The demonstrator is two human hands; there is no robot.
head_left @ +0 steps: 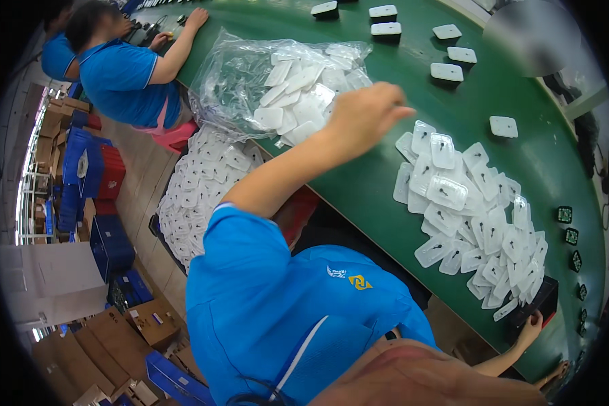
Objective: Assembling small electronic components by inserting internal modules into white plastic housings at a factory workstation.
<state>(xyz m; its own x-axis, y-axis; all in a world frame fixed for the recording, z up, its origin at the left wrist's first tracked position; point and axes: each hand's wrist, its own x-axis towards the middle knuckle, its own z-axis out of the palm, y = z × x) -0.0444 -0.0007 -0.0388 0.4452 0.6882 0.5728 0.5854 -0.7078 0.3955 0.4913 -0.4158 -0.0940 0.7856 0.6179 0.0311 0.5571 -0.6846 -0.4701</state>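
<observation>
My left hand [367,116] reaches over the green table, slightly blurred, between a clear plastic bag [227,74] and a heap of white plastic trays [446,193]. Its fingers are loosely bent and apart, and I see nothing in them. Flat white trays [294,88] spill from the bag's mouth, beside my left wrist. Many trays in the heap carry a small dark piece. At the heap's near right end, my right hand [531,329] grips the edge of a black box [543,298] with a red strip. Some trays lie against that box, and its inside is hidden.
White-topped black boxes [446,73] stand across the far side of the green table [358,183]. Small dark square parts [564,214] line the right edge. A container of white trays [199,193] stands left of the table. Co-workers in blue [118,74] sit at the far left.
</observation>
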